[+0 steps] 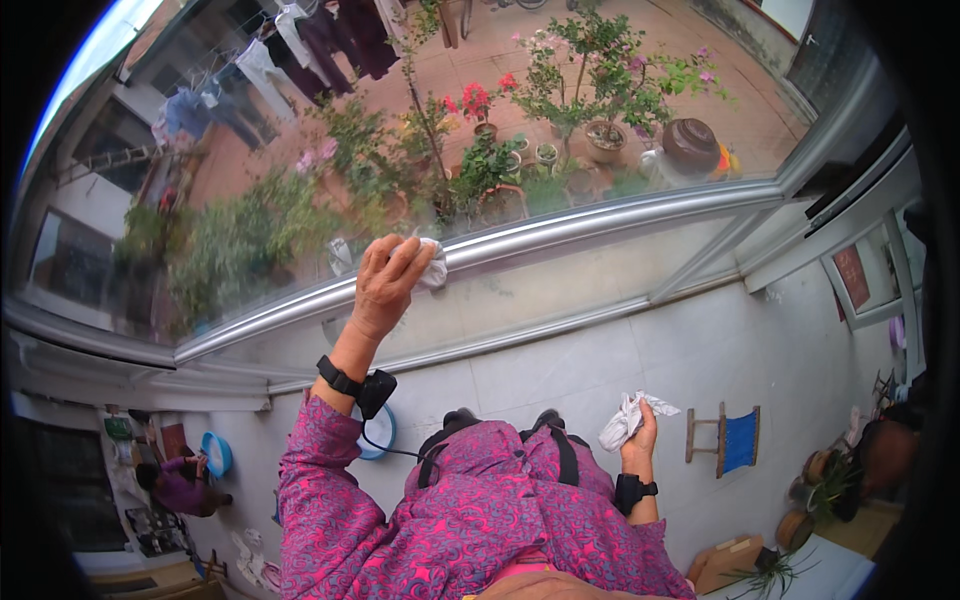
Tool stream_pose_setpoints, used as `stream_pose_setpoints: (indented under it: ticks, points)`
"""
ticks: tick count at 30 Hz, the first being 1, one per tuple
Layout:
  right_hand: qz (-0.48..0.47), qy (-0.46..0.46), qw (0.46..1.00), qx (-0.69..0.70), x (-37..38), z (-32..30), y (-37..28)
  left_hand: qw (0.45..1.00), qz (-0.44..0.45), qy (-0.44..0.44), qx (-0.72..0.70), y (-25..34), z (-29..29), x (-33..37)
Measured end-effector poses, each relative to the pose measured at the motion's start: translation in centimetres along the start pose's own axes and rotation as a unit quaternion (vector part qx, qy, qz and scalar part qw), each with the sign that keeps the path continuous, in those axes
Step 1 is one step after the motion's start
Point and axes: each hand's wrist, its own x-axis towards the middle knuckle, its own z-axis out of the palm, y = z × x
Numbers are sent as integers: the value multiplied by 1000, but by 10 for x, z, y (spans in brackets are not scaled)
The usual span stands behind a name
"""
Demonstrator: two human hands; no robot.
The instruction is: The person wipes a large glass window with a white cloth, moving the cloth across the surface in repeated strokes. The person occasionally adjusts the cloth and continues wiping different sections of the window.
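1. Far to my left, another person (190, 487) is at a blue basin (216, 454), well apart from me and the glass.

2. A second basin (378, 432), partly hidden by my sleeve (325, 480), is on the floor (680, 345) near my feet, perhaps so that I can reach it without walking.

3. On my left wrist sits a black band (340, 377) with a small box (376, 394). Its cable runs slack to my patterned shirt (480, 500), I suppose to leave the arm free.

4. My left hand (390, 278) is reached out and nearly closed, fingers curled over a bunched white cloth (433, 264). The cloth is at the silver rail (580, 222), along the foot of the glass pane (265, 262). Bunching it probably makes a thick pad under my fingers; how hard it presses, I cannot tell.

5. Beyond the glass, potted plants (500, 205) stand in the courtyard, apart from my hands.

6. My right hand (642, 440) hangs low, away from the rail, closed round a pale crumpled wad (622, 424); cloth or paper, I cannot tell. Its loose ends stick out, so it looks simply carried, perhaps as a spare.

7. Right of that, a blue-seated stool (738, 442) lies on the floor, likely aside to keep my footing clear.
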Motion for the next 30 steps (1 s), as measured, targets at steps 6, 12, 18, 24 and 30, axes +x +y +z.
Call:
stream_pose_setpoints:
  ticks: [6,12,18,24,30]
  points:
    - [9,-9,1000,-8,1,9,-1,964,58,244,85,-23,-48,136]
    - [13,-13,1000,7,-3,12,-2,960,75,258,83,-14,-20,137]
    - [2,14,1000,26,-3,-2,1,991,125,-3,48,11,33,22]
    - [-9,16,1000,22,4,-12,-1,987,155,-7,47,10,13,60]
    - [-11,12,999,29,7,4,-1,964,137,223,43,13,-17,203]
